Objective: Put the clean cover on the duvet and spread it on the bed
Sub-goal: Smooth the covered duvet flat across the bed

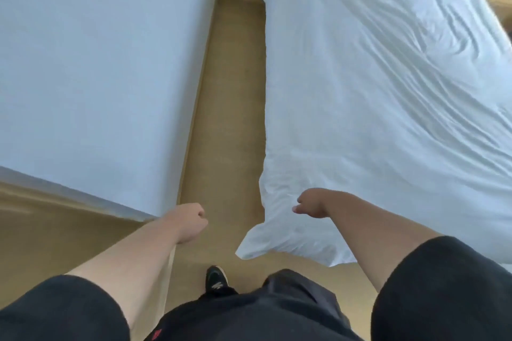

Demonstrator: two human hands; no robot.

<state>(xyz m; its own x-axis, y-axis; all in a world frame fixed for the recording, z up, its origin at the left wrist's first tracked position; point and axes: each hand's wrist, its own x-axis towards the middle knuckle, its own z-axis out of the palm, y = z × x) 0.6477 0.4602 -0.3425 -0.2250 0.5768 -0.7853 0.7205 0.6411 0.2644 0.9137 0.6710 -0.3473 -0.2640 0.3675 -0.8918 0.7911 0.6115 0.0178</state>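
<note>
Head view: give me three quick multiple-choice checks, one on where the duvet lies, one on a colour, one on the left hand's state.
1. Where is the duvet?
A. on the right bed
B. on the left bed
C. on the floor

2. What colour is the shoe?
A. white
B. black
C. red

3. What does the left hand hold?
A. a pillow
B. the duvet's corner
C. nothing

Key: 1 A, it is spread over the right bed while the left bed shows a bare sheet; 2 B, the shoe between the beds is black; 3 C, its fingers are curled over the floor, clear of any cloth.
</note>
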